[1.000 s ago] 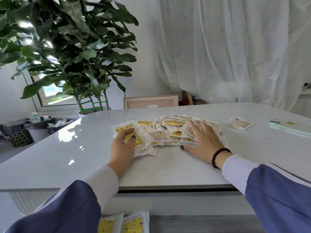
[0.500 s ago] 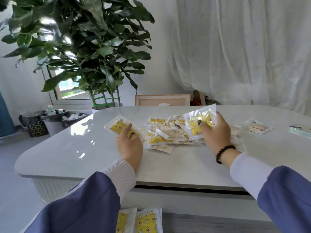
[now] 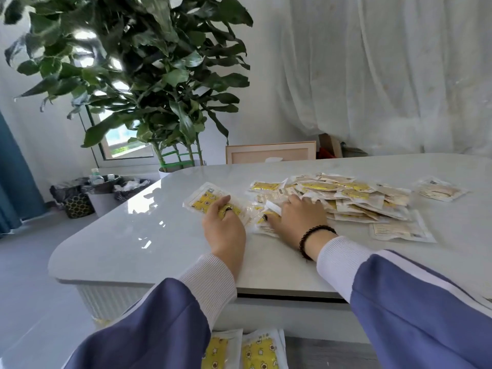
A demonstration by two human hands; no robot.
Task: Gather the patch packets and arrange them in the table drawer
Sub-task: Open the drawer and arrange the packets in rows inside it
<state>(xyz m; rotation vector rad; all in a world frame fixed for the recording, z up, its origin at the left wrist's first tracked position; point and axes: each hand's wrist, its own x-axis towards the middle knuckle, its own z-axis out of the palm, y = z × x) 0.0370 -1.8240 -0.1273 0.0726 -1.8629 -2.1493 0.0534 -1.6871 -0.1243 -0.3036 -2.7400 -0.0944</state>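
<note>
A heap of clear patch packets (image 3: 359, 202) with yellow and beige inserts lies on the pale table (image 3: 138, 235). My left hand (image 3: 223, 230) rests on one yellow packet (image 3: 201, 202) left of the heap, fingers curled over it. My right hand (image 3: 298, 222) lies palm down, fingers spread, on the heap's left end. One beige packet (image 3: 440, 189) lies apart at the far right. Another (image 3: 399, 230) lies face down near the front. Below the table edge, the open drawer (image 3: 319, 352) holds two yellow packets (image 3: 259, 354) side by side, partly hidden by my left sleeve.
A large potted plant (image 3: 149, 75) stands behind the table's rounded left corner. Bins with black bags (image 3: 80, 195) sit on the floor at the left. A wooden frame (image 3: 270, 153) leans behind the table, with a white curtain (image 3: 386, 70) beyond.
My right hand has come down from holding a yellow packet raised and now lies flat on the heap's left end. My left hand has stayed on its packet. The view has swung left.
</note>
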